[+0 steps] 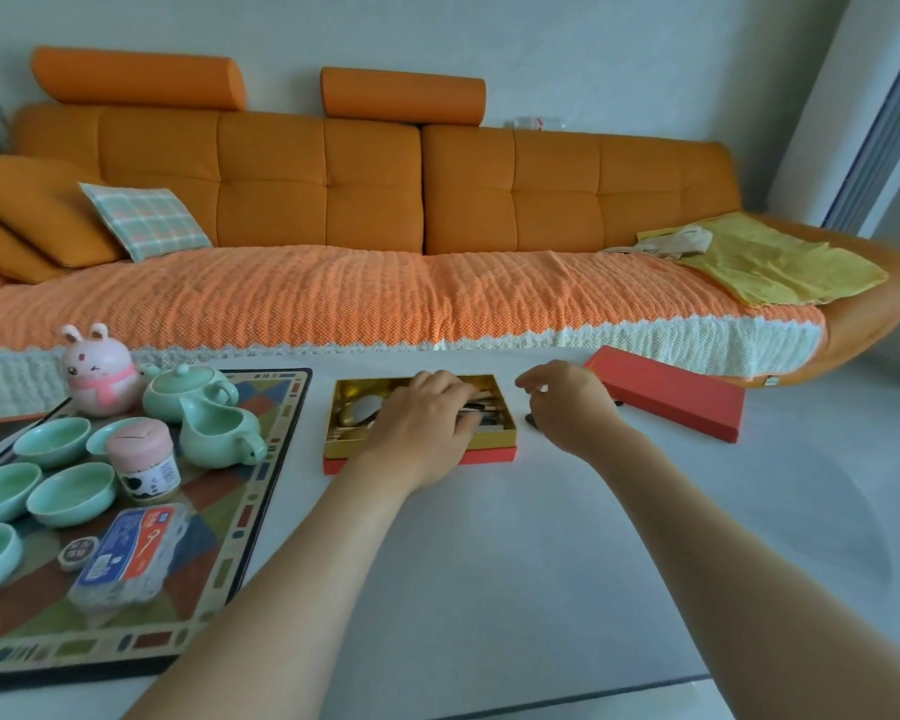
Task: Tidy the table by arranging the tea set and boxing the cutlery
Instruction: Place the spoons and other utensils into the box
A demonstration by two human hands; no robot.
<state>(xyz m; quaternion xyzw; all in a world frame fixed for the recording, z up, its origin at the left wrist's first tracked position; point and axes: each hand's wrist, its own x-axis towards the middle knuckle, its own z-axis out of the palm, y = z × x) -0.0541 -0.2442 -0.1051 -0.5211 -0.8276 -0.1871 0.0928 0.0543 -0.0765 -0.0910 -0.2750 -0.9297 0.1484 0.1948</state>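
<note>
the cutlery box (339, 444) has a shiny gold lining and a matt red card base; the cutlery (365, 407) in it is polished metal. right of the box, the lid (666, 400) is matt red card. left of it, the teapot (183, 389) and cups (71, 493) are glossy green glazed ceramic.

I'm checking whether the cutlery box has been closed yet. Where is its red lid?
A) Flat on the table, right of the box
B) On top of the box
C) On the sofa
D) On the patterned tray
A: the red lid lies flat on the table, right of the box, whose gold inside shows around the left hand.
</note>
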